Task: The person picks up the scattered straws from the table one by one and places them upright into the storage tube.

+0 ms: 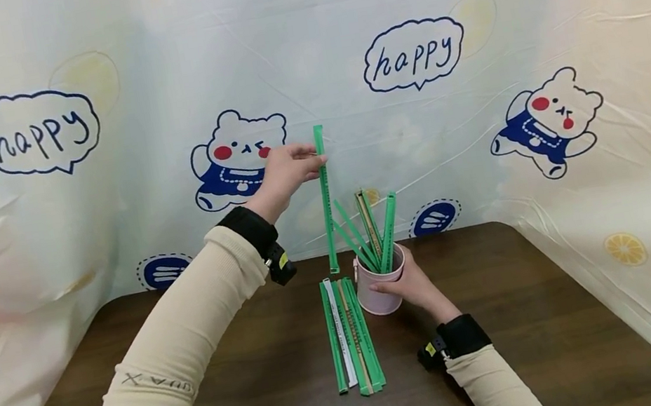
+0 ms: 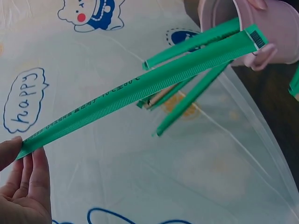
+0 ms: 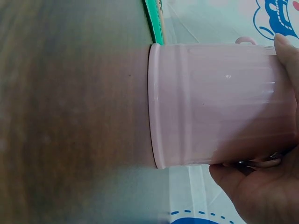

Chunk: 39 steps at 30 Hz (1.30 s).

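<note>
My left hand is raised above the table and pinches the upper part of a long green wrapped stick, which hangs upright to the left of a pink cup. In the left wrist view the fingers hold the stick at one end. My right hand grips the pink cup from its right side on the table. Several green wrapped sticks stand in the cup. More green wrapped sticks lie side by side on the table, left of the cup.
The dark wooden table is bordered at the back and on both sides by a printed plastic sheet with bears and "happy" bubbles. Bare tabletop lies to the right of the cup and at the front left.
</note>
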Available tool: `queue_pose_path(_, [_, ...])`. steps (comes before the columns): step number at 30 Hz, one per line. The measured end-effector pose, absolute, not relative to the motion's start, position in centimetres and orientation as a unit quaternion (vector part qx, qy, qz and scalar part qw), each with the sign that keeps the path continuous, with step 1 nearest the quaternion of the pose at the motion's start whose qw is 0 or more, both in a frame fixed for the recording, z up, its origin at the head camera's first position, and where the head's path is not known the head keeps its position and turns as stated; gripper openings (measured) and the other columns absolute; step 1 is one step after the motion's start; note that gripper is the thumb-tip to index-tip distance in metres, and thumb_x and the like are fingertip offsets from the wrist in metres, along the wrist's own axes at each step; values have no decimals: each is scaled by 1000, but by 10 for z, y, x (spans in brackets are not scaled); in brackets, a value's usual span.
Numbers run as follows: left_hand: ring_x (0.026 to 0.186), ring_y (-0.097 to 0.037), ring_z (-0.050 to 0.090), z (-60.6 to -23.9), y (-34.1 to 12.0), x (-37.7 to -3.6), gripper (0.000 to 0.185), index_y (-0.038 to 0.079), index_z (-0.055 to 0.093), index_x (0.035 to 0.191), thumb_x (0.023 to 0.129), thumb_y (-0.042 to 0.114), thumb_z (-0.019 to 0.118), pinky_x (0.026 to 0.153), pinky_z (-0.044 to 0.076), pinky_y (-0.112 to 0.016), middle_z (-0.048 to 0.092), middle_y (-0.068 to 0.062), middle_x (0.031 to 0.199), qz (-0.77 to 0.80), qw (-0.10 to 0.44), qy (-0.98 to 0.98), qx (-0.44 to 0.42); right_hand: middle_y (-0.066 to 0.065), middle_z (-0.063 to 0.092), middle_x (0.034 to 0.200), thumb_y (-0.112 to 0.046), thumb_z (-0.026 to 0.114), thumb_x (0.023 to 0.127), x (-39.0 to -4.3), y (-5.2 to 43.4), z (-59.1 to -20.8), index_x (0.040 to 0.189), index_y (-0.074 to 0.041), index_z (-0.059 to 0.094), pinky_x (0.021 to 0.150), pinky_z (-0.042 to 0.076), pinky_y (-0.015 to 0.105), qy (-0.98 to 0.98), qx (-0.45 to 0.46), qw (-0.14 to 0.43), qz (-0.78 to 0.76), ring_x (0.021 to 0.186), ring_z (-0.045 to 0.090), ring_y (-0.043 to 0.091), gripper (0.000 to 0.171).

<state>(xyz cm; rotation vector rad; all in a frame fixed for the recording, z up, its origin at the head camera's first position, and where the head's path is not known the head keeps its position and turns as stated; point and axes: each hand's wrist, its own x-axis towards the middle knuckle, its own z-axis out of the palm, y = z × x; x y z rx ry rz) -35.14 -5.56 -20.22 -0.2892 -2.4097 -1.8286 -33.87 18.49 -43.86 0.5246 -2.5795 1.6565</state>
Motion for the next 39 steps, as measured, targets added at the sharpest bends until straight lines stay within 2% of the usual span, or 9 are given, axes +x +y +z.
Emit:
queue_pose_path(7, [120, -31, 68, -199, -32, -353, 42, 1, 59, 139, 100, 14, 66, 104, 57, -37, 66, -20, 132, -615, 50, -780, -105, 26, 38, 154, -13, 85, 83, -343, 185, -436, 157, -1, 18, 114, 44, 62, -828, 170, 15, 535, 137, 48, 42, 100])
queue_pose_path(13, [117, -31, 69, -203, -13, -352, 36, 0, 64, 133, 100, 15, 67, 103, 58, -37, 69, -21, 128, -598, 55, -790, -125, 26, 38, 154, -10, 83, 84, -345, 187, -436, 157, -1, 18, 114, 43, 64, -821, 182, 20, 540, 137, 47, 43, 98])
queue_pose_path(20, [115, -32, 70, -215, 0, -356, 34, 0, 65, 131, 100, 13, 66, 101, 59, -36, 70, -21, 126, -593, 57, -792, -130, 26, 40, 153, -9, 84, 84, -344, 187, -434, 156, -2, 20, 115, 43, 63, -823, 178, 20, 539, 137, 48, 42, 97])
queue_pose_path(29, [114, -32, 69, -235, 7, -364, 30, 1, 67, 127, 100, 14, 67, 100, 58, -38, 71, -20, 124, -580, 50, -801, -137, 28, 36, 156, -8, 83, 85, -343, 186, -435, 158, 0, 15, 116, 41, 65, -819, 179, 13, 545, 138, 45, 44, 100])
queue_pose_path(35, [110, -32, 69, -250, 11, -364, 29, 2, 68, 125, 100, 16, 67, 96, 58, -38, 71, -19, 124, -563, 40, -814, -136, 24, 42, 152, -9, 84, 83, -344, 186, -437, 155, -2, 23, 115, 43, 62, -820, 185, 13, 541, 135, 50, 40, 95])
queue_pose_path(39, [114, -32, 68, -258, 14, -365, 30, 2, 67, 127, 100, 15, 67, 97, 58, -40, 70, -19, 126, -558, 31, -817, -142, 23, 48, 149, -9, 84, 82, -347, 187, -440, 153, -5, 30, 114, 45, 61, -812, 204, 25, 546, 132, 52, 39, 90])
